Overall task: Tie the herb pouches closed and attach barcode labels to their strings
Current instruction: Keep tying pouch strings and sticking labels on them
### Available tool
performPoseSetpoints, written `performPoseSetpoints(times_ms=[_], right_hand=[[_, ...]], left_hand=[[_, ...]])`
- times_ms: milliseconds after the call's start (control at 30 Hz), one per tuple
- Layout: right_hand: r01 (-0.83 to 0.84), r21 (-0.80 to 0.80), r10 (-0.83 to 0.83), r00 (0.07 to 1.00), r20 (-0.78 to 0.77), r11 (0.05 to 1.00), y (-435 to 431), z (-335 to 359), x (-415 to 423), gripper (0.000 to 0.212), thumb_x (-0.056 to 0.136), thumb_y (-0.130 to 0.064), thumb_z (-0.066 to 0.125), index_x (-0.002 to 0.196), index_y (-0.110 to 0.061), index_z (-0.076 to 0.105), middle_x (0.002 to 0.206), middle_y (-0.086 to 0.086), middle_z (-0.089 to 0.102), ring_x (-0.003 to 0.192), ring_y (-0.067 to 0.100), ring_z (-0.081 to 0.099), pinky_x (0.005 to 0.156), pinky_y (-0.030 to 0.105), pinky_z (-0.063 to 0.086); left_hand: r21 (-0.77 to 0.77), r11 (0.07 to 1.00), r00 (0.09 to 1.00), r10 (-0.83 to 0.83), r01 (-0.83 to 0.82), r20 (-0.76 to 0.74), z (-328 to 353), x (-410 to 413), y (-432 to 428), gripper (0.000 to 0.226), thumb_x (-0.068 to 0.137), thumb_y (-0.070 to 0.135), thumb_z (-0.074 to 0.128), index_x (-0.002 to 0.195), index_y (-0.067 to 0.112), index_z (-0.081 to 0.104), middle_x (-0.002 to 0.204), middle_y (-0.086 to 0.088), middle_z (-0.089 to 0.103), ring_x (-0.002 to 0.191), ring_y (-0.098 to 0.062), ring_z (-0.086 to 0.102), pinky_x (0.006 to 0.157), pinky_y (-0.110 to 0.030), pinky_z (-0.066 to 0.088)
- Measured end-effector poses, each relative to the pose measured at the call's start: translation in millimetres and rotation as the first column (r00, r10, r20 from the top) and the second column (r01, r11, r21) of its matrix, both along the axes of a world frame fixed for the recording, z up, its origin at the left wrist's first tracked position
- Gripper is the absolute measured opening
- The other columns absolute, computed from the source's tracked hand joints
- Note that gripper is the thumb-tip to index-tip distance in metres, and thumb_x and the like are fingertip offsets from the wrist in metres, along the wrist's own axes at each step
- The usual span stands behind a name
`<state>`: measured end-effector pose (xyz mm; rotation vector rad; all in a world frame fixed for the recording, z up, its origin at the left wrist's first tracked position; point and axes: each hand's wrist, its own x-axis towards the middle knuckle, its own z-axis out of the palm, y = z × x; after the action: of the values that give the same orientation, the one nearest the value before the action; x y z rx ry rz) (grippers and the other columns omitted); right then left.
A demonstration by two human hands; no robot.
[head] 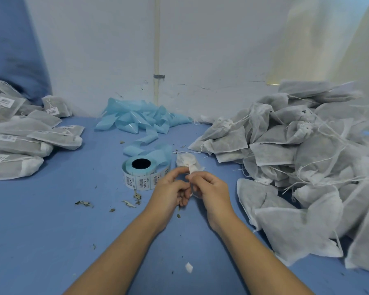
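Note:
A small white herb pouch (187,161) lies on the blue table (51,220) just beyond my hands. My left hand (171,188) and my right hand (209,186) meet at its near end, fingers curled. Between their fingertips they pinch a small white piece, a label or the string end (191,169); I cannot tell which. A roll of barcode labels (140,174) stands just left of my left hand, with its blue backing strip trailing back.
A large heap of white pouches with loose strings (307,158) fills the right side. Labelled pouches (19,141) are stacked at the left. Crumpled blue backing paper (141,120) lies against the wall. Herb crumbs and a white scrap (189,267) dot the table.

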<state>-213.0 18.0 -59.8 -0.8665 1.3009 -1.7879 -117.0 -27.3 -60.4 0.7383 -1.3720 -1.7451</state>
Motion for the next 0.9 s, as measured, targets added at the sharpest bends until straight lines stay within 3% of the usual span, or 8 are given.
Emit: performPoseSetpoints(times_ms=[167, 433, 600, 667, 733, 833, 900], right_hand=[[0.108, 0.037, -0.108, 0.994, 0.018, 0.993, -1, 0, -2, 0.031, 0.078, 0.0, 0.066, 0.052, -0.017, 0.067, 0.049, -0.005, 0.045, 0.046, 0.005, 0.038, 0.045, 0.013, 0.035], [0.171, 0.039, -0.175, 0.973, 0.147, 0.984, -1, 5, -4, 0.024, 0.079, -0.002, 0.068, 0.058, -0.014, 0.066, 0.048, -0.008, 0.048, 0.043, 0.004, 0.038, 0.044, 0.013, 0.034], [0.038, 0.088, -0.058, 0.972, 0.228, 0.995, 1, 12, -10, 0.008, 0.085, -0.006, 0.061, 0.082, -0.007, 0.068, 0.079, 0.001, 0.069, 0.058, 0.007, 0.053, 0.051, 0.015, 0.035], [-0.044, 0.1, 0.016, 0.964, 0.267, 0.994, 2, 14, -13, 0.009, 0.088, -0.008, 0.057, 0.084, -0.007, 0.065, 0.081, 0.003, 0.071, 0.055, 0.007, 0.053, 0.049, 0.015, 0.034], [-0.096, 0.11, 0.062, 0.96, 0.274, 0.989, 2, 14, -14, 0.013, 0.09, -0.01, 0.054, 0.082, -0.009, 0.064, 0.077, 0.003, 0.072, 0.051, 0.006, 0.052, 0.046, 0.014, 0.034], [-0.029, 0.108, 0.008, 0.982, 0.191, 0.994, 1, 10, -12, 0.014, 0.091, -0.01, 0.054, 0.08, -0.009, 0.063, 0.072, 0.002, 0.068, 0.047, 0.008, 0.047, 0.043, 0.016, 0.032], [0.085, 0.107, -0.086, 0.996, 0.003, 0.991, 0, 6, -11, 0.015, 0.092, -0.009, 0.055, 0.079, -0.008, 0.062, 0.068, 0.001, 0.062, 0.046, 0.006, 0.043, 0.045, 0.017, 0.033]], left_hand=[[-0.004, 0.998, 0.994, -0.07, 0.07, 0.081, -1, 1, -2, 0.043, 0.085, -0.009, 0.04, 0.105, 0.026, 0.055, 0.047, -0.004, 0.049, 0.041, -0.014, 0.04, 0.04, -0.022, 0.032], [-0.011, 0.994, 0.984, -0.102, 0.105, 0.147, 0, -1, -3, 0.042, 0.086, -0.008, 0.041, 0.104, 0.027, 0.058, 0.046, -0.003, 0.05, 0.042, -0.014, 0.042, 0.041, -0.022, 0.033], [-0.227, 0.974, 0.963, 0.072, -0.012, 0.261, -7, -1, 4, 0.019, 0.092, 0.004, 0.045, 0.093, 0.013, 0.062, 0.052, 0.007, 0.054, 0.045, -0.006, 0.047, 0.048, -0.021, 0.039], [-0.353, 0.934, 0.935, 0.168, -0.05, 0.311, -9, -1, 3, 0.016, 0.094, 0.01, 0.049, 0.086, 0.015, 0.062, 0.056, 0.007, 0.054, 0.047, -0.003, 0.046, 0.051, -0.021, 0.038], [-0.518, 0.852, 0.887, 0.293, -0.074, 0.356, -11, 0, 2, 0.016, 0.094, 0.014, 0.052, 0.081, 0.018, 0.06, 0.059, 0.009, 0.051, 0.05, 0.003, 0.046, 0.051, -0.012, 0.035], [-0.661, 0.742, 0.821, 0.446, -0.116, 0.357, -10, 5, 0, 0.015, 0.096, 0.016, 0.051, 0.084, 0.019, 0.06, 0.069, 0.008, 0.055, 0.066, 0.005, 0.052, 0.06, -0.012, 0.038], [-0.753, 0.651, 0.724, 0.563, -0.09, 0.4, -9, 11, -2, 0.016, 0.098, 0.021, 0.047, 0.092, 0.016, 0.06, 0.086, 0.004, 0.058, 0.083, -0.009, 0.055, 0.07, -0.024, 0.041]])
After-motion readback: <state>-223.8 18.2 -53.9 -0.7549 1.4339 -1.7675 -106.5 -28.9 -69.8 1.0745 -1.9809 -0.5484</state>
